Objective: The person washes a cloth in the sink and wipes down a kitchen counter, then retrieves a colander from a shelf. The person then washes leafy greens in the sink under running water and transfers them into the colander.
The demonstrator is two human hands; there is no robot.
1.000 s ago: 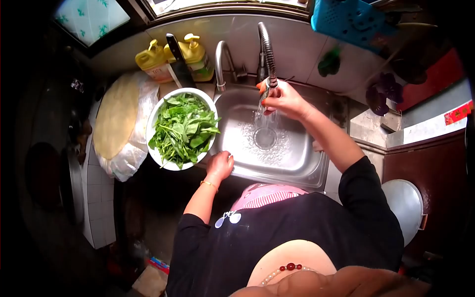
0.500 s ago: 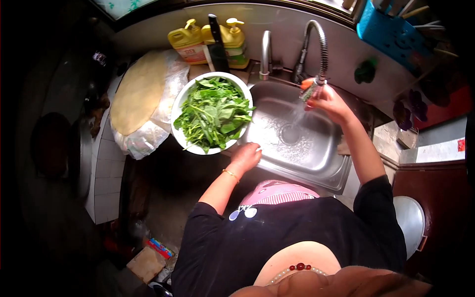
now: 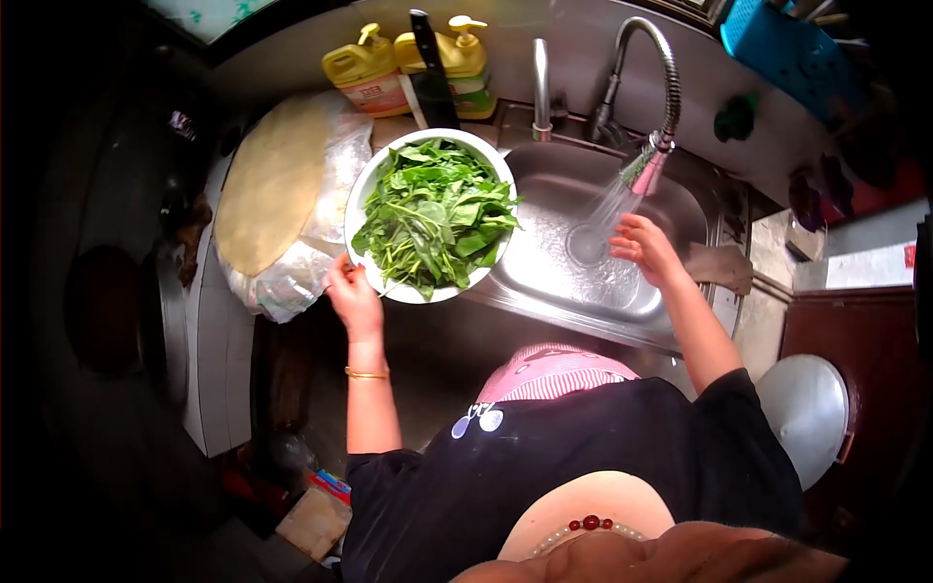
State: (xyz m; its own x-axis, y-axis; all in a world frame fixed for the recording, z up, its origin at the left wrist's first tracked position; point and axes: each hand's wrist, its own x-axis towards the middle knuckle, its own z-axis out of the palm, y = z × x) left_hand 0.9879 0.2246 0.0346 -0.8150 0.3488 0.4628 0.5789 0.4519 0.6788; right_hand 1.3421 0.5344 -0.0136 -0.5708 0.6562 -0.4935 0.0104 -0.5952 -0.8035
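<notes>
A white basin heaped with green leafy vegetables stands at the left end of the sink. My left hand is at its lower-left rim, with fingers curled against the edge. Over the steel sink, my right hand has its fingers apart and holds nothing. It is just below and beside the water spraying from the flexible faucet. The pink and clear spray head points down toward the drain.
A second, plain faucet stands behind the sink. Two yellow pump bottles and a black-handled knife are behind the basin. A round board partly wrapped in plastic lies left. A cloth hangs at the sink's right edge.
My right hand has let go of the spray head and moved down toward me. My left hand has gone from the sink's front edge to the basin's left rim. Water still runs.
</notes>
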